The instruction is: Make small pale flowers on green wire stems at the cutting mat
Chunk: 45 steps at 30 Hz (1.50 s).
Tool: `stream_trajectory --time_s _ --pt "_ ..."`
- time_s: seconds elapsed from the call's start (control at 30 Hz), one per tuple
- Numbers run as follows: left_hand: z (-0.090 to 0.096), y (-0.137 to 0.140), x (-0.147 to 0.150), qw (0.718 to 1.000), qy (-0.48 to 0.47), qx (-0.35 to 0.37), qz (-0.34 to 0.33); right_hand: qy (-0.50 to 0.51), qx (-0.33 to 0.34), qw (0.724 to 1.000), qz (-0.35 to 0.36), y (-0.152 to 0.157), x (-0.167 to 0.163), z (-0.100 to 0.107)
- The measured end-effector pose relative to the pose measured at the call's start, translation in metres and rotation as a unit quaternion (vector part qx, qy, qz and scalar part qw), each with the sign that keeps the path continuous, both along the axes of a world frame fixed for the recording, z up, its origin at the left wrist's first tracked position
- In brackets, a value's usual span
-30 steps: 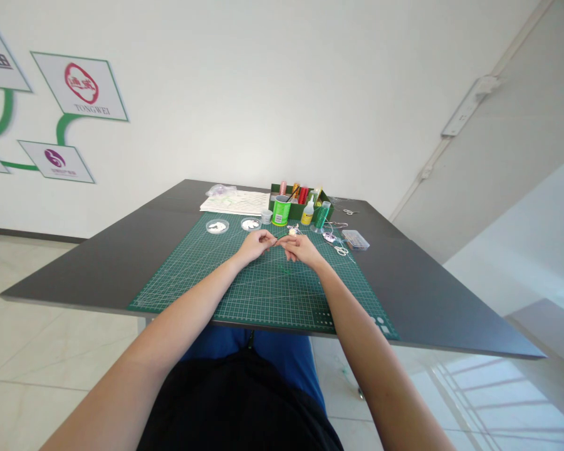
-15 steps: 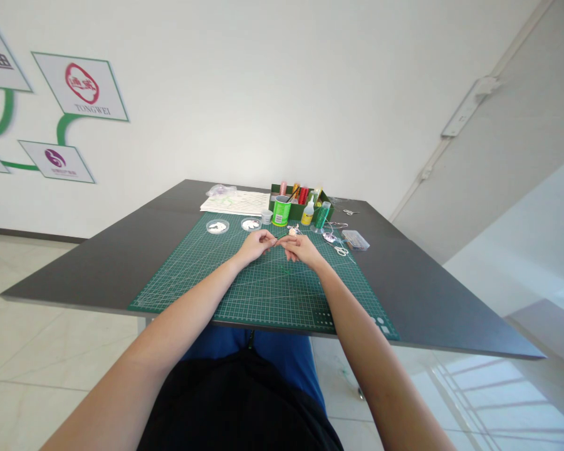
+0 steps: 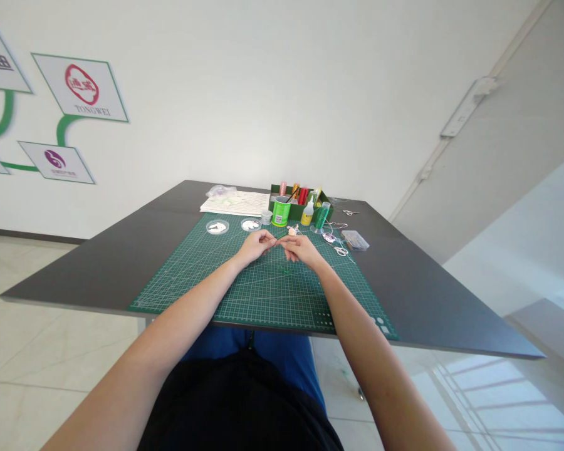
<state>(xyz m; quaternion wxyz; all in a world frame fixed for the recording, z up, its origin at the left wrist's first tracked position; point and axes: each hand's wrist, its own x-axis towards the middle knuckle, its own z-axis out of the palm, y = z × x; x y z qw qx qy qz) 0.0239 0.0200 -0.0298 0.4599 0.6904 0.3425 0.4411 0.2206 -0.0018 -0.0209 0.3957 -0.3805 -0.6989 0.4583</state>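
Note:
Over the green cutting mat (image 3: 188, 275), my left hand (image 3: 257, 244) and my right hand (image 3: 302, 248) meet at their fingertips. Both are closed in a pinch on a thin green strand (image 3: 282, 237), only a short piece of which shows. Whether it is thread or wire is too small to tell. A loose bright green strand (image 3: 286, 271) shows against the mat just below the hands. Behind my right hand sits a small pale piece (image 3: 292, 231), partly hidden by the fingers.
Two shallow dishes (image 3: 217, 227) hold small pieces. Beyond the hands stand a green can (image 3: 281, 212), a glue bottle (image 3: 307, 213), a green spool (image 3: 323, 216) and a box (image 3: 329, 212) of coloured spools. Scissors (image 3: 341, 250) and a clear plastic case (image 3: 356, 240) lie rightward.
My hands stay in almost the same place, fingertips together, with only slight movement of the right fingers.

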Motion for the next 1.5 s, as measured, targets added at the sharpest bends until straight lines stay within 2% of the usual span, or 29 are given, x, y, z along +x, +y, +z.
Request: stream_trajectory --time_s 1.07,1.5 --pt "0.0038 -0.0024 0.0000 0.999 -0.004 -0.003 0.032 0.033 -0.023 0.999 0.001 -0.0004 -0.0029 -0.0029" --pt "0.0026 -0.0002 -0.0013 0.998 -0.047 -0.026 0.031 0.019 -0.014 1.000 0.013 -0.0006 -0.0042 -0.0038"
